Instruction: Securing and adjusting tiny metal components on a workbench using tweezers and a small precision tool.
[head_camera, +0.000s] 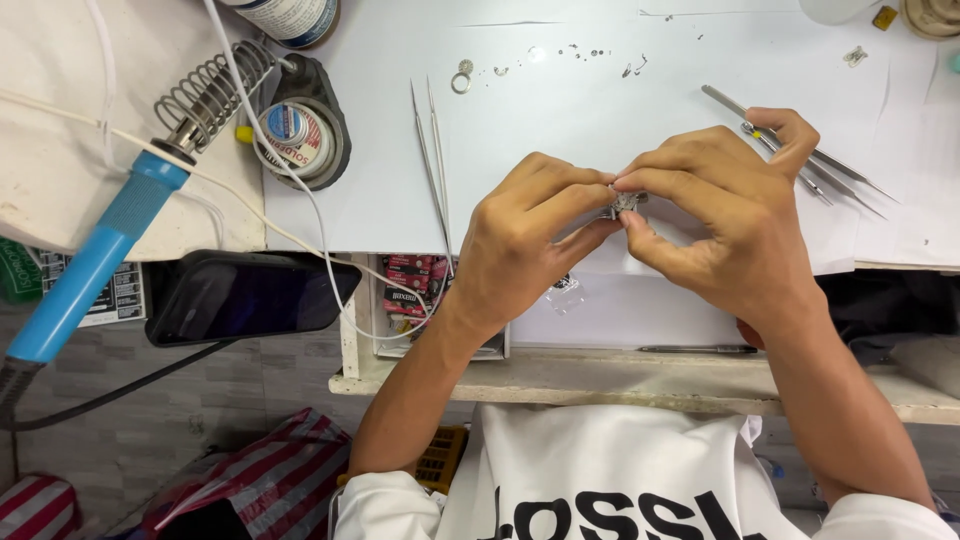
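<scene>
White paper-covered work surface (380, 190) with small tools.
On it lie thin steel tweezers (432, 150), a small metal ring (461, 80) and a round solder tin (297, 135).

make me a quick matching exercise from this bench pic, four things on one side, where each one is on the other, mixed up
Things:
1. soldering iron
2. fine tweezers
3. small metal part
4. small metal ring

Places:
A. pinched between the left hand and the right hand
B. lying alone on the white sheet near its top edge
C. in the coil stand at the far left
D. flat on the white sheet, left of both hands

Pairs: 1-C, 2-D, 3-A, 4-B
</scene>
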